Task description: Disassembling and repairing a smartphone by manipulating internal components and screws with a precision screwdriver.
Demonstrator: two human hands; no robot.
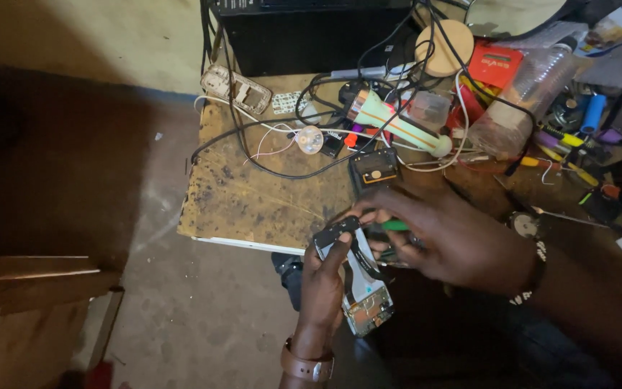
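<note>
An opened handset is being worked on with a green-handled tool, just off the edge of a cluttered bench.

The opened mobile phone (360, 277), its circuit board exposed, is being gripped by the left hand (323, 284), fingers curled round its upper end, in front of the wooden workbench (253, 194). A green-handled screwdriver (394, 225) is being pinched by the right hand (444, 234) and held against the top of the phone, so a disassembly or repair step is judged to be under way; a steady grip and fine tip placement are being called for next. On the bench, a clear plastic bottle (523, 97) is lying tilted, its contents impossible to tell, beside a red box (494, 65), a round wooden lid (444, 47) and tangled black cables (311, 130).
</note>
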